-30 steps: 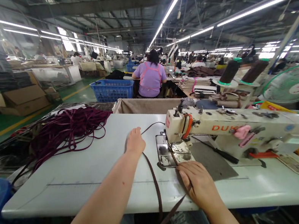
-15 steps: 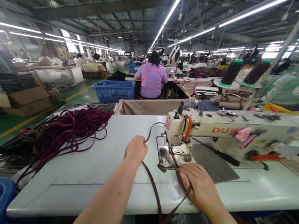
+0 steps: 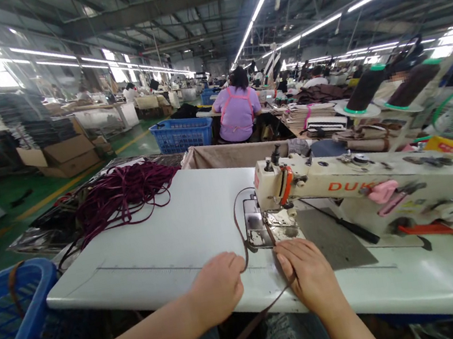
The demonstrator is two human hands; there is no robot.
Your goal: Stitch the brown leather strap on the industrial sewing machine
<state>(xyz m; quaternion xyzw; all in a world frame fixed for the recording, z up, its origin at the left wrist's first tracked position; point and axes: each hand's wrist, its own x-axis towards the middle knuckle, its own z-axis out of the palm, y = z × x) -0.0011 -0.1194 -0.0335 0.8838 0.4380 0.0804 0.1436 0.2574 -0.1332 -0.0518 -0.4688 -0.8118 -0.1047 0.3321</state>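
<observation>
A sewing machine (image 3: 326, 187) stands on the pale table (image 3: 198, 209), with a narrow brown strap (image 3: 239, 226) curving out behind its needle area. My left hand (image 3: 220, 284) is closed on that strap near the table's front edge, left of the machine. Just in front of the metal needle plate (image 3: 258, 228), my right hand (image 3: 308, 269) has its fingers pressed together on the strap where it enters the machine. From under this hand the strap runs down over the table edge towards my lap.
A heap of dark purple straps (image 3: 125, 193) lies at the table's left end. Blue plastic baskets stand at the lower left (image 3: 36, 308) and beyond the table (image 3: 180, 134). A black-handled tool (image 3: 357, 228) rests beside the machine. A person in purple (image 3: 237, 106) sits ahead, back turned.
My left hand has come back towards the table's front edge, drawing the strap with it. My right hand stays by the needle plate. The view has shifted slightly left.
</observation>
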